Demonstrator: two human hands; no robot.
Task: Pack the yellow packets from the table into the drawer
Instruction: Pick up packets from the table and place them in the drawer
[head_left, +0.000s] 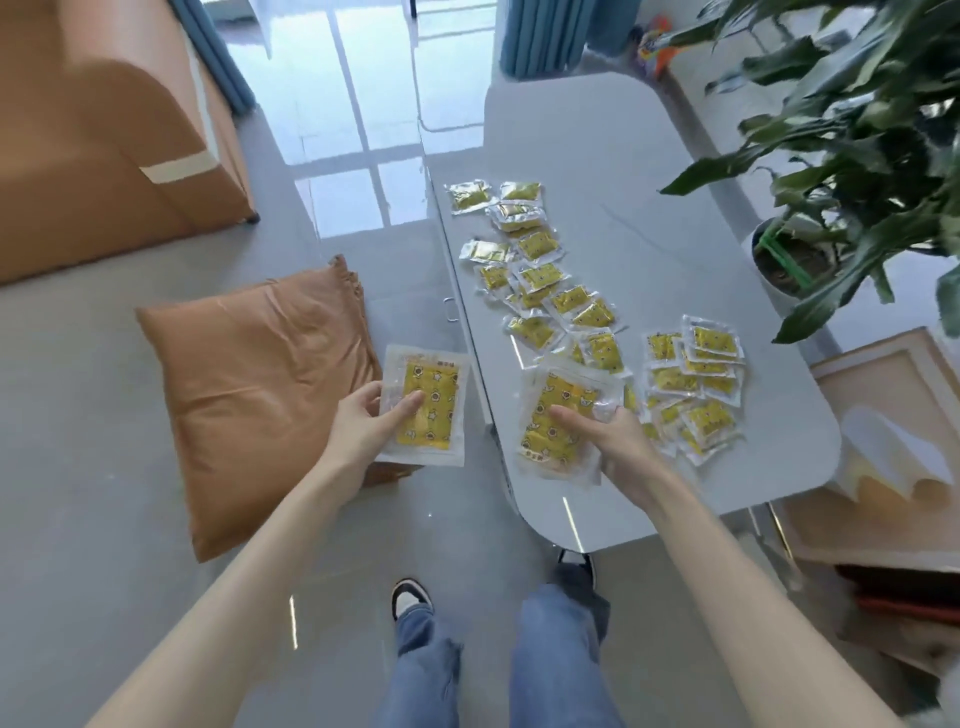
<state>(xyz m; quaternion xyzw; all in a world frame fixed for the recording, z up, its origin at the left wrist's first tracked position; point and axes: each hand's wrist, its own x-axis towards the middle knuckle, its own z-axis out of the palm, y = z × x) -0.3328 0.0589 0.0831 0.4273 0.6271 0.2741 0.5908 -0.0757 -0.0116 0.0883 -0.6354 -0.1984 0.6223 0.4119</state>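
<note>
The left grip (363, 421), a bare hand, pinches a yellow packet (428, 410) by its left edge, thumb on the printed face and fingers behind it. It holds the packet flat out in the air just off the left edge of the worktop (649, 182), above the floor (78, 467). The right grip (618, 441) clasps a second packet (558, 421), thumb lying across the top and fingers curled round its right side, over the near left part of the worktop. Whether that is one packet or a few stacked I cannot tell. Beyond the right grip, loose packets (540, 275) lie scattered in a band along the left edge toward the middle, many overlapping. Another heap (696, 374) sits nearer the right edge, just beside the right grip. A small handle (449, 309) shows on the worktop's left side, below the rim. On the floor to the left lies a tan cushion (260, 389), its edge under the left grip's packet, and a tan sofa (104, 130) stands farther off. A leafy plant (857, 130) in a white pot (774, 270) stands past the far right edge.
</note>
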